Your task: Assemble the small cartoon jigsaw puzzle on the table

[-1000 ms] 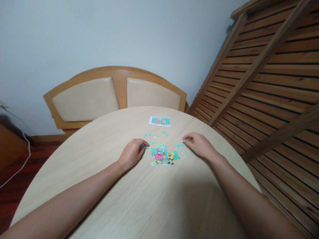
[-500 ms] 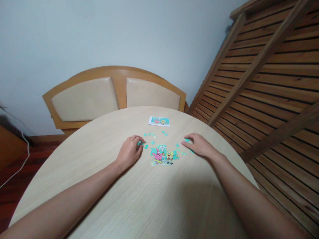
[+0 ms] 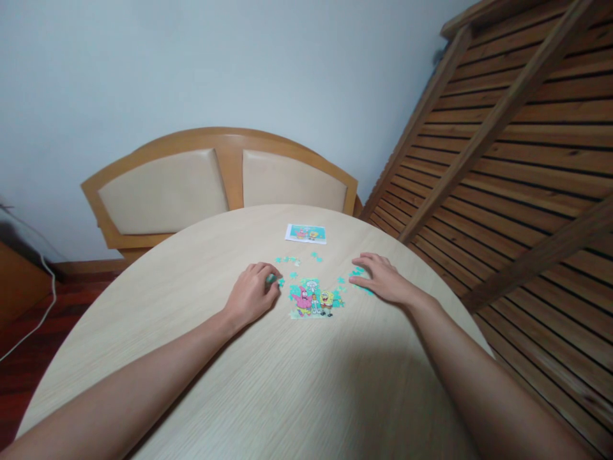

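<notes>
A partly joined jigsaw puzzle (image 3: 313,299) with pink, yellow and pale cartoon figures on teal lies between my hands. To its left, my left hand (image 3: 253,291) rests on the table with curled fingers; thumb and index stand apart around teal puzzle pieces (image 3: 271,278), partly hidden, with no clear grip on them. On the right, my right hand (image 3: 382,278) has its thumb and fingers apart over a cluster of teal pieces (image 3: 358,271), some of which it covers.
Beyond the puzzle lies a picture card (image 3: 306,234) with similar cartoon figures. Loose pieces (image 3: 288,259) are scattered between card and puzzle. The round wooden table (image 3: 268,383) has a padded chair (image 3: 163,191) behind it and a slatted wooden panel (image 3: 522,160) at right.
My left hand has shifted slightly right, nearer the puzzle. My right hand has moved a little, and the loose pieces beside its thumb lie closer together.
</notes>
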Motion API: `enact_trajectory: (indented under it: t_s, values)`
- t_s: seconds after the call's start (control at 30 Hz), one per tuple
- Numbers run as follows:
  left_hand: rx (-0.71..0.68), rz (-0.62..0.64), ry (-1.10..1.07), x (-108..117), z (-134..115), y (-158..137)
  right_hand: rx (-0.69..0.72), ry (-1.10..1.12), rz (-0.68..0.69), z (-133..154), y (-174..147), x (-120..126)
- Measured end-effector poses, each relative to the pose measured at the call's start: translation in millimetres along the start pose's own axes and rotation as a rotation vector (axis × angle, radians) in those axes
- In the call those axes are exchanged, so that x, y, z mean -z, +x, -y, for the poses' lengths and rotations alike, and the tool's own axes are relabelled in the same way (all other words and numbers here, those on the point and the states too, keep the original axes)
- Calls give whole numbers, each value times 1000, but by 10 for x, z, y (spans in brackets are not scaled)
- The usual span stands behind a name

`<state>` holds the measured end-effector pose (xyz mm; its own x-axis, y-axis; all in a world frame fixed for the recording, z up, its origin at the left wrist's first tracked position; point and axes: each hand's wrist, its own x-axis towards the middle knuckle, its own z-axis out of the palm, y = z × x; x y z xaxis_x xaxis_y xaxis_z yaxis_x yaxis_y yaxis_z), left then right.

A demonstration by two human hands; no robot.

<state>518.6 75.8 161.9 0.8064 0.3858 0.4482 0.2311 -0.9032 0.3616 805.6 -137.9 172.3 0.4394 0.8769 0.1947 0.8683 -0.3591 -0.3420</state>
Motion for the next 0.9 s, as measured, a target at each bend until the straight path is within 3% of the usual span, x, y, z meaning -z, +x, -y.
enact_trajectory:
  t_s: [0.17, 0.47, 0.9]
  values:
    - [-120, 27, -73, 9, -56, -8, 230, 126, 8, 194, -11, 88]
    - [-483, 271, -170, 110, -206, -24, 219, 131, 112, 224, -14, 52]
    - [-538, 348, -182, 131, -191, -24, 249, 201, 131, 299, -17, 79]
